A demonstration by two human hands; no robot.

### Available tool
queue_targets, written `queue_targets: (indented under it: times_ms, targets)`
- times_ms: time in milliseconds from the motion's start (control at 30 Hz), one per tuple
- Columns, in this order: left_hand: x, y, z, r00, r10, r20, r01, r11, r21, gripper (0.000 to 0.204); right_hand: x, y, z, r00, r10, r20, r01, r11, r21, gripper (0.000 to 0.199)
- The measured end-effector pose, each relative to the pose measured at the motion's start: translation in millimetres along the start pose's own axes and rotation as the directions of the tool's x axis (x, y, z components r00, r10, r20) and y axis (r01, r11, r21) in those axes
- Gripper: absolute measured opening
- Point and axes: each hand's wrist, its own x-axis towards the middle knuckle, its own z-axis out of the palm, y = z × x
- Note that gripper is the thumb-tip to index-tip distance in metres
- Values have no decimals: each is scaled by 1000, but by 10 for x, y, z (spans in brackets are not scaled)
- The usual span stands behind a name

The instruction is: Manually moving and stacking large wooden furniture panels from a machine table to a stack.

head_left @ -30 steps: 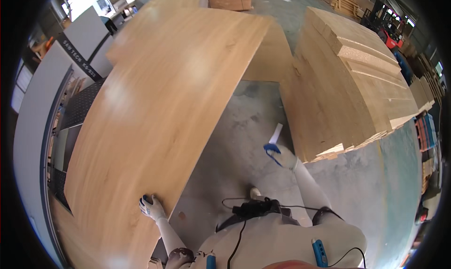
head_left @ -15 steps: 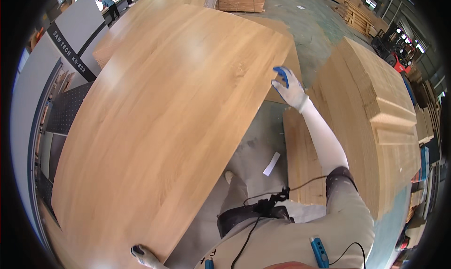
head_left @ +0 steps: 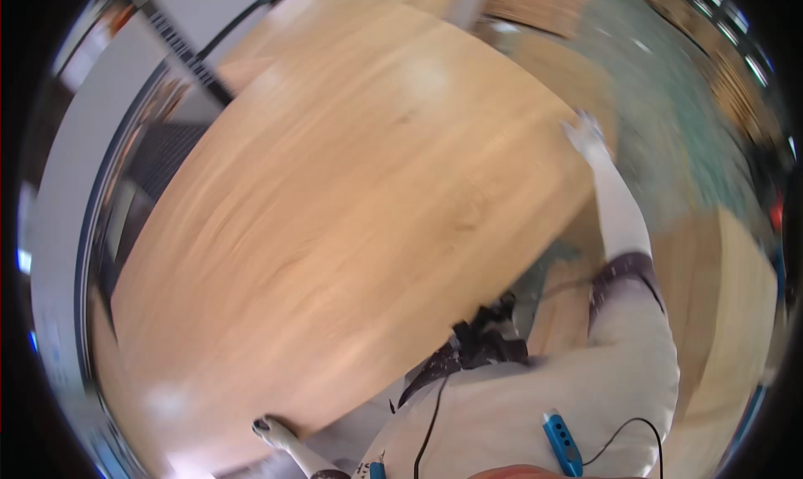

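Spread before you, the wide wood-grain board (head_left: 351,228) is likely heavy, stiff and slick, best held by its edges, near which your left hand (head_left: 274,431) and right hand (head_left: 588,136) sit, each grip's closure too unclear to tell.

Can't separate the motion-smeared fingers of the right hand (head_left: 587,136) at the right edge of the wood-grain panel (head_left: 360,211), nor tell grip from plain contact; can't settle finger positions on the small, soft left hand (head_left: 273,432) either, with forearm (head_left: 311,461) cut by lower edge. Can't read blurred lettering (head_left: 177,40) on dark strip (head_left: 214,82) at upper left, nor identify red smear (head_left: 778,213) near right rim; can't see the full left-side blue device (head_left: 377,471), clipped at bottom.
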Motion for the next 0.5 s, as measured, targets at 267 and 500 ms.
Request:
queue_targets:
  times_ms: [267, 500]
  targets:
    - [-2666, 1720, 0, 672, -359, 648, 620, -208, -757, 70, 665, 490, 815, 998, 6, 55, -15, 986, 165, 63]
    - [-2975, 2593, 113, 657, -393, 643, 607, -229, -761, 59, 1074, 817, 891, 984, 13, 180, -53, 975, 216, 71]
